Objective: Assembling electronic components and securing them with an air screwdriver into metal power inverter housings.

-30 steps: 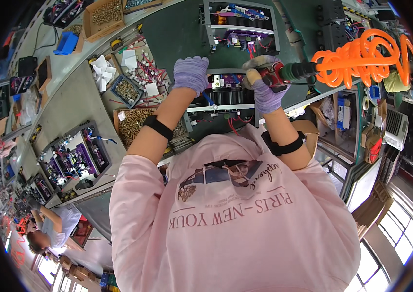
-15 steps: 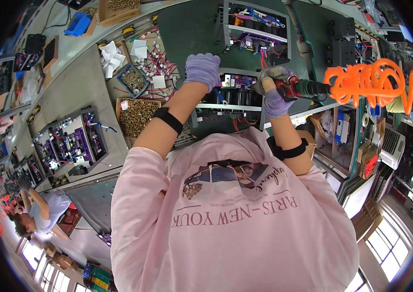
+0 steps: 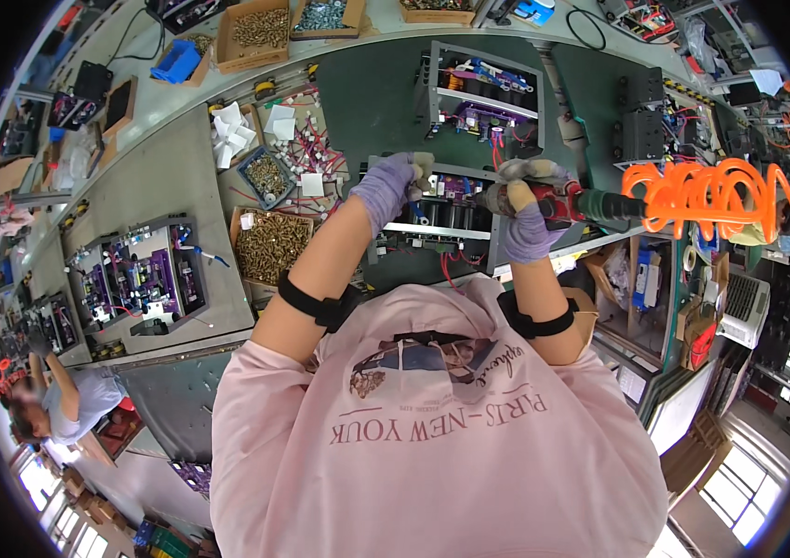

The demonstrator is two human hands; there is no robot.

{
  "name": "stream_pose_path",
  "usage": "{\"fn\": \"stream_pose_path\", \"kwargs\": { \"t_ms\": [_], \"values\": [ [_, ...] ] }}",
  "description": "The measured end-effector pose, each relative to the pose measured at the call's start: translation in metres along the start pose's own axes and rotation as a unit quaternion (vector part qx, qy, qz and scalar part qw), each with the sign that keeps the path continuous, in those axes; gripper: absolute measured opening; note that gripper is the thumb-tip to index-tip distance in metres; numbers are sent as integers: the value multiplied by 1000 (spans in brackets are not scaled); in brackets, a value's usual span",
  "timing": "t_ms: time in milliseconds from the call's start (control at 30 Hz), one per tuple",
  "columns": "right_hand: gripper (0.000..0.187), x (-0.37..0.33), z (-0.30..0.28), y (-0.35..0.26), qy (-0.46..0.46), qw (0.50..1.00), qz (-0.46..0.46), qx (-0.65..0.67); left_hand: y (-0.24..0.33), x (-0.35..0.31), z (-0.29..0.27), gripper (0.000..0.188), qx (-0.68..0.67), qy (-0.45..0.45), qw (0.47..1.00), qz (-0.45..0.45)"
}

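In front of me lies a grey metal chassis point(image 3: 437, 230) with purple circuit boards and dark cylinders inside. My left hand point(image 3: 389, 189), in a purple glove with tan fingertips, is over its left end. The fingers are curled together there, and whatever they may pinch is too small to make out. At the chassis's right end my right hand point(image 3: 527, 223), gloved alike, is wrapped round a red and dark green air screwdriver point(image 3: 564, 203). The screwdriver lies roughly level, its nose pointing left over the chassis. An orange coiled hose point(image 3: 703, 200) runs from its back end.
A second chassis point(image 3: 492, 95) stands just beyond. To the left are a box of brass screws point(image 3: 269, 247), a blue tray of small fasteners point(image 3: 266, 179), white connectors point(image 3: 232, 133) and red wires. Another chassis point(image 3: 139, 279) lies further left. A co-worker point(image 3: 74, 405) is at far left.
My left hand has come nearer to me and turned, so its curled fingertips now show. The right hand keeps the screwdriver at the chassis's right end. The whole view has shifted slightly.
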State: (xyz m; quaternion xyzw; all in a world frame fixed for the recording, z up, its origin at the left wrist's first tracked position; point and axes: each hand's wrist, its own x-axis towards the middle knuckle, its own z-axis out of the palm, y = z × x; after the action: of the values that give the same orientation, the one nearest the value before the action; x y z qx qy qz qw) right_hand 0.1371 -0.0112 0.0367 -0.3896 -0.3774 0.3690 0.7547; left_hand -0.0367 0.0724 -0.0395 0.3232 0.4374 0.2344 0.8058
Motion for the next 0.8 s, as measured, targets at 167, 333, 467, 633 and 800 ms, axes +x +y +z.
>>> {"fn": "stream_pose_path", "kwargs": {
  "t_ms": [167,333,467,633,800],
  "values": [
    [28,9,10,-24,-9,994,-61,92,-12,-29,18,27,-128,-62,989,-29],
    [25,14,16,-42,15,983,-59,173,-21,-32,16,30,-226,-185,956,0],
    [26,13,18,-49,11,982,-68,177,-30,-33,22,35,-302,-223,927,-14],
    [28,9,20,-50,-4,978,-60,200,-40,-36,23,35,-311,-243,919,19],
    [30,7,20,-50,-4,973,-44,226,-42,-40,21,34,-301,-245,921,43]
  ]
}}
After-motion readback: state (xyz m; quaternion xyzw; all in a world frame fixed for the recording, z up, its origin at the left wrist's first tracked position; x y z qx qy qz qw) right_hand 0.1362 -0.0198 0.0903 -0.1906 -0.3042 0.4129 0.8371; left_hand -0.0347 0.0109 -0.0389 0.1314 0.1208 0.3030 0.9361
